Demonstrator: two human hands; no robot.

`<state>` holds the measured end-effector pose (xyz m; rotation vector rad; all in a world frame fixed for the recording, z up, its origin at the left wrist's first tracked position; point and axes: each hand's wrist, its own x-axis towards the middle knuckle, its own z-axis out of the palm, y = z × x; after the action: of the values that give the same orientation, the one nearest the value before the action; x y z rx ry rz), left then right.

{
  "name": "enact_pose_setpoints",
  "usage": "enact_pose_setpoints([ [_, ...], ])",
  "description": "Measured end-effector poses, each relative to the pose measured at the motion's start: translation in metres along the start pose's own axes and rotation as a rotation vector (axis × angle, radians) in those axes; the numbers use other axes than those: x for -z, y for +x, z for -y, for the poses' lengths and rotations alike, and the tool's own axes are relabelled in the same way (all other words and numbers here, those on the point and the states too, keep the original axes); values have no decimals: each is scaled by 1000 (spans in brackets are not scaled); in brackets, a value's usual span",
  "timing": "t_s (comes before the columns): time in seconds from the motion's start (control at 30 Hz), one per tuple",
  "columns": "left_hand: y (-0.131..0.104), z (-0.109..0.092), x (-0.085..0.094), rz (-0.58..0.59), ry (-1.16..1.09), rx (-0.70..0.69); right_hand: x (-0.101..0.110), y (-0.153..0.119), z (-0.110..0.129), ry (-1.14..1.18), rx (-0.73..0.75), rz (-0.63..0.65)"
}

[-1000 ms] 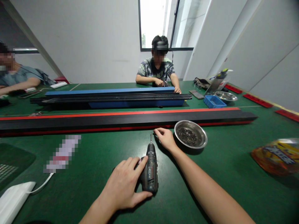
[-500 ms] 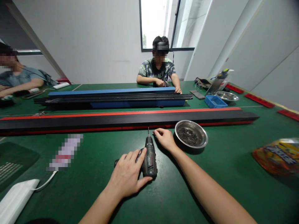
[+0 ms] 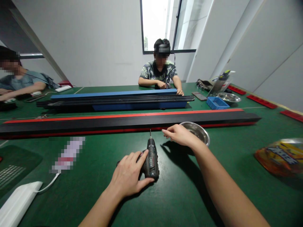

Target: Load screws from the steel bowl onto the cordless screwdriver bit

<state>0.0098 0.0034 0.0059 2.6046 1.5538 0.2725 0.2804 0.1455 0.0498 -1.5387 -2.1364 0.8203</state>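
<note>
My left hand [image 3: 129, 173] is wrapped around a black cordless drill [image 3: 151, 160] lying on the green table. The drill's thin bit [image 3: 150, 133] points away from me, at the near side of a long black and red bar [image 3: 132, 122]. My right hand [image 3: 180, 135] is raised above the table, right of the bit, its thumb and fingers drawn together; anything between them is too small to make out. Behind that hand and partly covered by it stands a round metal bowl [image 3: 204, 135]. Most of the small dark pieces inside are hidden.
Across the table sits a person [image 3: 161, 71] behind stacked blue and black bars [image 3: 113, 97]. Another person [image 3: 21, 78] is at far left. A blue tray [image 3: 217, 103] and second metal bowl [image 3: 229, 98] stand back right. An orange-yellow packet [image 3: 280, 157] lies right; a white power strip [image 3: 20, 201] left.
My right hand has lifted from the table beside the drill bit and moved right, now in front of the metal bowl. My left hand and the drill have stayed in place.
</note>
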Motion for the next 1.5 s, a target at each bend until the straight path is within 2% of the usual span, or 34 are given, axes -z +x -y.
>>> enact_pose_setpoints([
  [0.13,-2,0,-1,2,-13,13,38,-6,-24,-192,-152,-127],
  [0.23,-2,2,-2,-7,-10,11,52,-8,-45,-182,-216,-140],
  [0.33,-2,3,-3,-14,-11,6,53,-7,-61,-139,-283,-70],
  [0.47,-2,4,-3,-21,-16,0,45,-5,-74,-268,-431,119],
  [0.53,-2,5,-3,-22,-20,-2,41,-4,-80,-288,-434,193],
  [0.67,-4,5,-2,-16,-34,-9,39,-4,-86,-215,-371,170],
  [0.83,-6,4,0,-25,-61,-19,48,-4,-76,-208,-397,73],
  [1.1,-10,4,9,4,-116,-46,48,-2,-58,-285,-222,-141],
  [1.27,-10,3,13,26,-147,-62,25,9,-36,-142,-75,-278],
  [1.5,-11,1,16,64,-177,-63,-25,22,-8,-37,38,-318],
])
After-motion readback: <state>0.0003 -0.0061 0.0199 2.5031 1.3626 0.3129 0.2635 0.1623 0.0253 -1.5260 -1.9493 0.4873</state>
